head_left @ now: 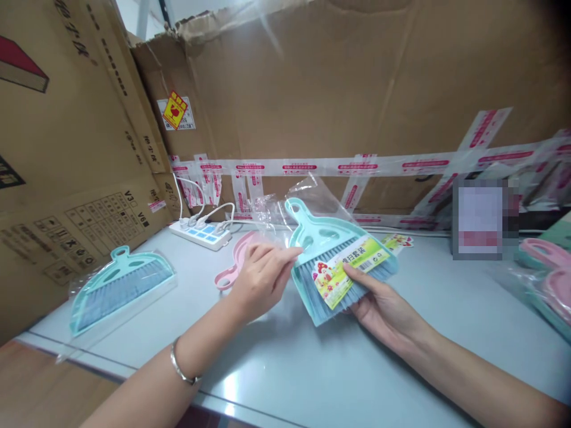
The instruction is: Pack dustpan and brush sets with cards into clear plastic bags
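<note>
Fan-shaped turquoise dustpan (343, 227) — fine bluish bristles (310, 290) — in right hand (383, 306)

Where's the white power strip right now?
In the head view, the power strip lies left of centre on the table, near the taped cardboard, between the leftmost bagged dustpan set and the pink piece.

Tilted turquoise dustpan (329, 233) with brush (307, 285)
</note>
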Motion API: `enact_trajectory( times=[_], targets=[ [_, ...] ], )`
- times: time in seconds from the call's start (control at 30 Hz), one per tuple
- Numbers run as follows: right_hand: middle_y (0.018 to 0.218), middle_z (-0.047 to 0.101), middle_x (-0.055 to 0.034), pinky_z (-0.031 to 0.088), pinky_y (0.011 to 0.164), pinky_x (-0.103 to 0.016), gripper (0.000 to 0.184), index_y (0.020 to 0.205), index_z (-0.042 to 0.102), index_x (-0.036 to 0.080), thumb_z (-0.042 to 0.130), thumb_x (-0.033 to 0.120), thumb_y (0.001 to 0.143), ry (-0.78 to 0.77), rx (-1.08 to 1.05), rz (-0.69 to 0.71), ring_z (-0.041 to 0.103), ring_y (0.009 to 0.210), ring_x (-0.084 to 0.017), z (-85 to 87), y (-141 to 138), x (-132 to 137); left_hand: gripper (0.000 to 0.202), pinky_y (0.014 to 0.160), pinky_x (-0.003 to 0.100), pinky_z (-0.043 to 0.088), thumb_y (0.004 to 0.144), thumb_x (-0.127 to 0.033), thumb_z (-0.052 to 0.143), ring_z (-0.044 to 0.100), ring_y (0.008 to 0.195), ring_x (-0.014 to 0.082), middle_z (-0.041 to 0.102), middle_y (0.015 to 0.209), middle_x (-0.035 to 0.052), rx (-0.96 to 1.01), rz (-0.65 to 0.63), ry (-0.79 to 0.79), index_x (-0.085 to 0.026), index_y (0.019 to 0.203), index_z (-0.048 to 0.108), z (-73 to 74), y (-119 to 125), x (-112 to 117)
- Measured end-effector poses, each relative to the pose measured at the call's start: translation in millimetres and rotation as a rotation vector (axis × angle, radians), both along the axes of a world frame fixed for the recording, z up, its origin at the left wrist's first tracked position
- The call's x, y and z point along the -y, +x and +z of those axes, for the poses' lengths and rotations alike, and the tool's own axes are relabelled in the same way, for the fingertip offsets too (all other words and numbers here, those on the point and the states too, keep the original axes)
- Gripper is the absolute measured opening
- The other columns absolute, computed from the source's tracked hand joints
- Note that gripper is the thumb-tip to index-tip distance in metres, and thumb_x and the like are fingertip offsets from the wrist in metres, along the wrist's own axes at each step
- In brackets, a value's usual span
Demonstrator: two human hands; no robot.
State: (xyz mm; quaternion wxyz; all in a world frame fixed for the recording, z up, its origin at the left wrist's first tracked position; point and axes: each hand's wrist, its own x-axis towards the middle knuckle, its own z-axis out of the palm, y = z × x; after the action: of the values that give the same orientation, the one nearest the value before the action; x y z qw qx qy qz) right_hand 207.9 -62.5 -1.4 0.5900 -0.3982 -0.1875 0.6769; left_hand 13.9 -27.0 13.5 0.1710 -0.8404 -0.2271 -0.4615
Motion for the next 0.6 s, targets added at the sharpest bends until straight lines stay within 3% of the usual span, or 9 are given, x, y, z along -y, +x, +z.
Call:
enact_trajectory(
  times=[0.17,0.3,0.37,0.5,0.6],
  targets=[
    [0.094,0.07,-0.0051,0.058,0.061,-0.027,0.038,0.099,0.062,0.017,0.076,0.019,0.064,0.025,0.062,-0.012,0.068,0.075,-0.019,0.3,-6.5,7.1,0.028,0.067,0.027,0.036,0.082,-0.003,0.053,0.051,0.066,0.0121,0.069,0.081,-0.0025,0.028,0.035,0.001,-0.02,0.104,0.051,-1.6,1.7,3.3],
    [0.095,0.07,-0.007,0.059,0.068,-0.029,0.044,0.105,0.061,0.015,0.077,0.02,0.064,0.017,0.038,0.072,0.068,0.08,-0.02,-4.2,-16.1,15.6,0.027,0.061,0.027,0.033,0.084,-0.003,0.045,0.048,0.061,0.0123,0.067,0.073,-0.0035,-0.13,-0.074,0.02,-0.02,0.104,0.051,-2.4,4.4,7.6],
    [0.096,0.07,-0.0068,0.059,0.067,-0.029,0.046,0.107,0.06,0.015,0.077,0.019,0.064,0.018,-0.01,0.047,0.068,0.079,-0.02,-4.9,-16.2,14.1,0.026,0.061,0.027,0.033,0.085,-0.004,0.044,0.049,0.061,0.0119,0.068,0.074,-0.003,-0.172,-0.117,-0.003,-0.019,0.105,0.052,-1.8,4.2,7.7],
    [0.099,0.07,-0.0042,0.059,0.062,-0.025,0.046,0.11,0.059,0.019,0.074,0.015,0.067,0.031,-0.086,-0.07,0.068,0.078,-0.018,-1.6,-7.9,5.3,0.02,0.063,0.027,0.036,0.084,-0.007,0.051,0.052,0.063,0.0107,0.066,0.074,-0.0031,-0.09,-0.09,-0.097,-0.021,0.099,0.054,0.8,0.8,6.9],
    [0.102,0.069,-0.0026,0.059,0.059,-0.025,0.045,0.112,0.058,0.022,0.072,0.017,0.07,0.034,-0.099,-0.071,0.068,0.076,-0.017,0.5,-3.1,3.1,0.026,0.07,0.028,0.04,0.083,-0.008,0.054,0.057,0.074,0.0116,0.066,0.084,-0.0008,-0.027,-0.126,-0.137,-0.022,0.105,0.053,1.9,-0.7,7.5]
  ],
)
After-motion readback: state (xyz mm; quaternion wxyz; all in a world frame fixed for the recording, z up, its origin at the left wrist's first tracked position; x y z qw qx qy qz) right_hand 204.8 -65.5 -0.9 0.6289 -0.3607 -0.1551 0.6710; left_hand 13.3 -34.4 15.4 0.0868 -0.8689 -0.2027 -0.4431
